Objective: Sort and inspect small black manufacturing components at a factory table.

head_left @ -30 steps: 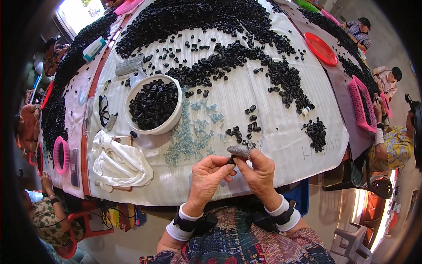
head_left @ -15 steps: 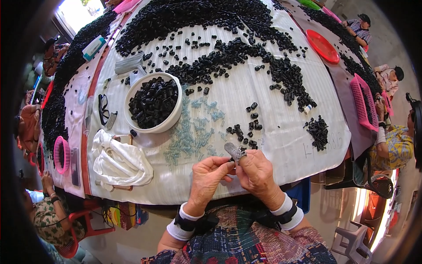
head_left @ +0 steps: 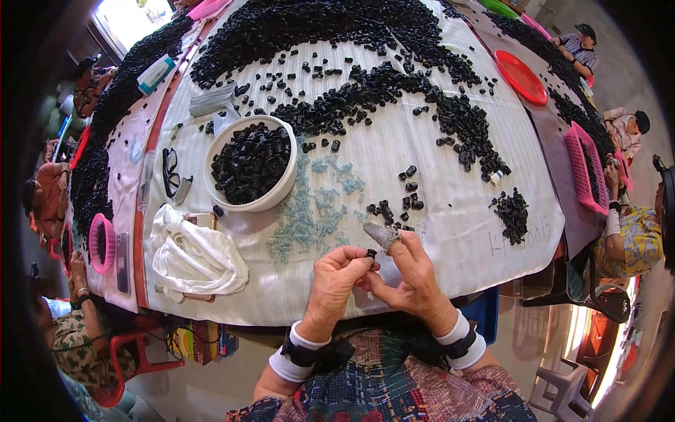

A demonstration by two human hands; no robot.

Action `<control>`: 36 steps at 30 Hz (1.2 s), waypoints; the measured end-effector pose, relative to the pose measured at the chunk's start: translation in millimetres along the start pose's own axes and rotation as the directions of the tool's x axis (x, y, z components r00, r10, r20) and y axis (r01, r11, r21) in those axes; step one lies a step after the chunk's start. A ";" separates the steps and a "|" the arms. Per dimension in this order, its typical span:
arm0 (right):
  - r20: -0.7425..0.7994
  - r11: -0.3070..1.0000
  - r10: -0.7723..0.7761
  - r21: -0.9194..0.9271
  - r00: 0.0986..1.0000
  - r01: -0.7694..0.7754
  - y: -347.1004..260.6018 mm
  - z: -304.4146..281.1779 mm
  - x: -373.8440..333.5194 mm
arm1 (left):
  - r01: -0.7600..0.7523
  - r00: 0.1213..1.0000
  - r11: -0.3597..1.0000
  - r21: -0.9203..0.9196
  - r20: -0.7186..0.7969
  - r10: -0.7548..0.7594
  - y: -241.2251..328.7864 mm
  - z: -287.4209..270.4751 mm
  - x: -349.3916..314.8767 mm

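The left hand [head_left: 332, 283] pinched a black piece [head_left: 371, 254], the right hand [head_left: 416, 283] was spread; ten o'clock's bowl [head_left: 275, 196] looked full, twelve o'clock's heap [head_left: 309, 34] seemingly undone

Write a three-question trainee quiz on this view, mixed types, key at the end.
1. Multiple choice: what does the left hand pinch?
a) a pen
b) a black part
c) a red lid

2. True or false: the glasses lie to the left of the white bowl in the picture.

3. Fill in: the index finger of the right hand wears a ____ cover. (colour)

Key: 1 b; 2 true; 3 grey.
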State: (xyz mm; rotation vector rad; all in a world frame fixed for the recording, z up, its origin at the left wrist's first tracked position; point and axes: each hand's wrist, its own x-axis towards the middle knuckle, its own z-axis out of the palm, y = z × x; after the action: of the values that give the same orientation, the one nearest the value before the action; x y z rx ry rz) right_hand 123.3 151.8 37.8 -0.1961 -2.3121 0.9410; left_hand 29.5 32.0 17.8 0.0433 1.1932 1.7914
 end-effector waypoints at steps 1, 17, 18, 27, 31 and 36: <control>0.028 1.000 0.015 -0.013 1.000 -0.015 0.7 1.8 -1.3 | 0.000 1.000 1.000 0.000 0.001 0.000 -0.3 0.6 -0.2; 0.094 0.982 -0.068 -0.168 0.993 0.084 0.4 5.5 -3.5 | -0.028 0.999 0.999 0.035 0.038 0.027 -0.8 0.6 0.3; 0.093 0.982 -0.068 -0.169 0.993 0.083 1.0 5.2 -3.5 | -0.027 0.999 0.998 0.055 0.042 0.025 -0.2 0.4 0.3; 0.061 0.975 -0.053 -0.214 0.997 0.065 5.1 -1.8 1.0 | -0.011 1.000 0.997 -0.070 0.012 0.012 1.0 0.6 -0.5; 0.089 0.972 -0.057 -0.222 0.994 0.076 6.8 -3.1 2.0 | -0.009 0.998 1.000 -0.004 0.061 0.009 0.4 -5.0 1.8; 0.127 0.973 -0.059 -0.216 0.990 0.086 9.5 -1.3 0.3 | -0.024 0.997 0.999 0.038 0.077 0.021 -1.7 -7.5 2.6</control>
State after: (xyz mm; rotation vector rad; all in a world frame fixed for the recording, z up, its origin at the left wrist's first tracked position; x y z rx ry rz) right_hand 123.0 159.6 32.2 -0.1490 -2.5163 0.6744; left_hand 25.6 28.8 11.5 0.1470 1.1769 1.7699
